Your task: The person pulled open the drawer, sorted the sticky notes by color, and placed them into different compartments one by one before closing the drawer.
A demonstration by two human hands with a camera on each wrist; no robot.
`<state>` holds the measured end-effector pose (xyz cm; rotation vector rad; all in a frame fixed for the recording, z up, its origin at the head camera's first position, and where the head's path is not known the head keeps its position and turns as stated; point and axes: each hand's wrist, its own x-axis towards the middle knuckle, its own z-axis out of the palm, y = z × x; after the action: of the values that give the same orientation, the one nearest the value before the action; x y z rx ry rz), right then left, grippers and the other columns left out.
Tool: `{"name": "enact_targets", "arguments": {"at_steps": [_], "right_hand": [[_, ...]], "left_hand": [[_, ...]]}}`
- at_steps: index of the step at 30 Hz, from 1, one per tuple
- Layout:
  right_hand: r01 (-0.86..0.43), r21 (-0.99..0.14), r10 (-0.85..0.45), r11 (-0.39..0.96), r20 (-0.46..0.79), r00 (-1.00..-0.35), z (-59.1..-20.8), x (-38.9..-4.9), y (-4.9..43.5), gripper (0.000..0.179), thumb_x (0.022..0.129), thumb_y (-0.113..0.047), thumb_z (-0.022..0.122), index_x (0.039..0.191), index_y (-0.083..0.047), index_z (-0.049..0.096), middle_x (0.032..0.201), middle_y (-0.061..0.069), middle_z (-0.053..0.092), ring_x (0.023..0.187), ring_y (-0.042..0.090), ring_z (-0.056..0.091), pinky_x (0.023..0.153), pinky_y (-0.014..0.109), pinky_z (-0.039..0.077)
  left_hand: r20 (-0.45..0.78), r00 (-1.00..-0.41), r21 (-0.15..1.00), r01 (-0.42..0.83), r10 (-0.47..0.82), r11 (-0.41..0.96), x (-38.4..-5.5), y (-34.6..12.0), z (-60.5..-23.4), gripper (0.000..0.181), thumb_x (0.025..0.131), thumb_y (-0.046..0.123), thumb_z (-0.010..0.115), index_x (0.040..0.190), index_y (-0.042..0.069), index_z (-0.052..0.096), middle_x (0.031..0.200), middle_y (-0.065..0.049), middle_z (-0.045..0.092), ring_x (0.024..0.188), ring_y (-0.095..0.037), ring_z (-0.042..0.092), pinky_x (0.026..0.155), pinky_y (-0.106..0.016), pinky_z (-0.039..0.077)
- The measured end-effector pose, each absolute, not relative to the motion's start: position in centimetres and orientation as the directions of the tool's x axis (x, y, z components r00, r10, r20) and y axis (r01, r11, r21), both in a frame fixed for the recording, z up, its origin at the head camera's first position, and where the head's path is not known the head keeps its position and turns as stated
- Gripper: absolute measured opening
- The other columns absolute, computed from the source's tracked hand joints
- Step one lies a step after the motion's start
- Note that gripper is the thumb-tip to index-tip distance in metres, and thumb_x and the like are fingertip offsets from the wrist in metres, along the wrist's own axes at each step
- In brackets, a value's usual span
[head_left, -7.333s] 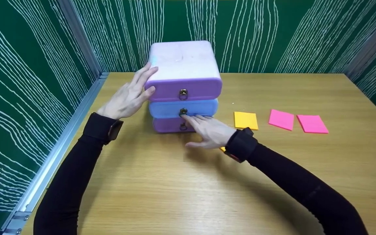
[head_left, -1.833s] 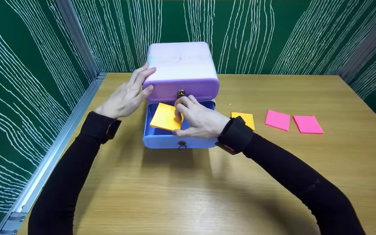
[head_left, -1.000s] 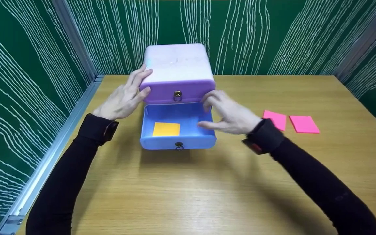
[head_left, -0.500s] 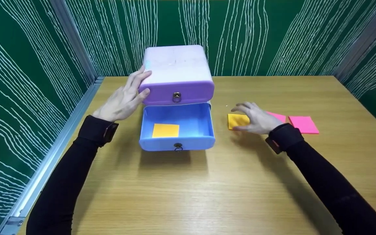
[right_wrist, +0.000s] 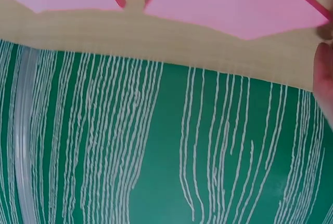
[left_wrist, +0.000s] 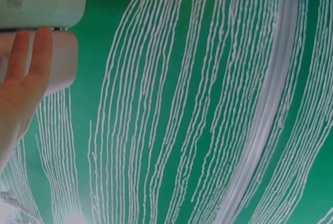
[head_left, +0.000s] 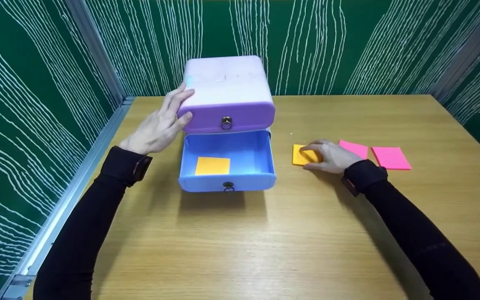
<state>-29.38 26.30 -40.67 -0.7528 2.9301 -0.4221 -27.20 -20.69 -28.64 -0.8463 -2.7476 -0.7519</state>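
Note:
A small chest of drawers (head_left: 227,81) with a purple front (head_left: 248,118) stands on the table, its blue middle drawer (head_left: 252,183) pulled out. Inside that drawer, near its front left, lies an orange-yellow sticky note pad (head_left: 213,166). My left hand (head_left: 156,125) rests against the chest's upper left side, fingers mostly straight and thumb at the front edge; the left wrist view shows two fingers (left_wrist: 40,60) along its side. On the table to the right, my right hand (head_left: 333,156) pinches a second yellow sticky note pad (head_left: 301,155), partly covering it.
Two pink sticky note pads (head_left: 354,149) (head_left: 391,158) lie right of and behind the right hand. The bottom drawer is hidden beneath the pulled-out one. Green walls (head_left: 315,46) with white lines and metal posts (head_left: 98,50) border the wooden table (head_left: 231,250).
The blue drawer was opened, and one yellow pad was set inside it. My right hand then moved right to the second yellow pad and closed its fingers on it. The left hand stayed.

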Motion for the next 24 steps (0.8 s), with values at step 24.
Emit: {"name": "enact_targets", "arguments": {"at_steps": [24], "right_hand": [[-0.629, -0.304, -0.561, 0.715, 0.287, -0.776, -34.4, -26.5, 24.2, 0.076, 0.068, -0.032, 0.091, 0.133, -0.018, 0.054, 0.106, 0.011, 0.072, 0.093, 0.025, 0.065, 0.079, 0.041, 0.053]], "left_hand": [[0.288, -0.835, 0.423, 0.549, 0.468, 0.721, -27.1, -20.6, -28.6, 0.066, 0.100, 0.067, 0.026, 0.157, 0.034, 0.015, 0.170, -0.004, 0.005, 0.134, -0.045, 0.049, 0.096, -0.061, 0.050]]}}
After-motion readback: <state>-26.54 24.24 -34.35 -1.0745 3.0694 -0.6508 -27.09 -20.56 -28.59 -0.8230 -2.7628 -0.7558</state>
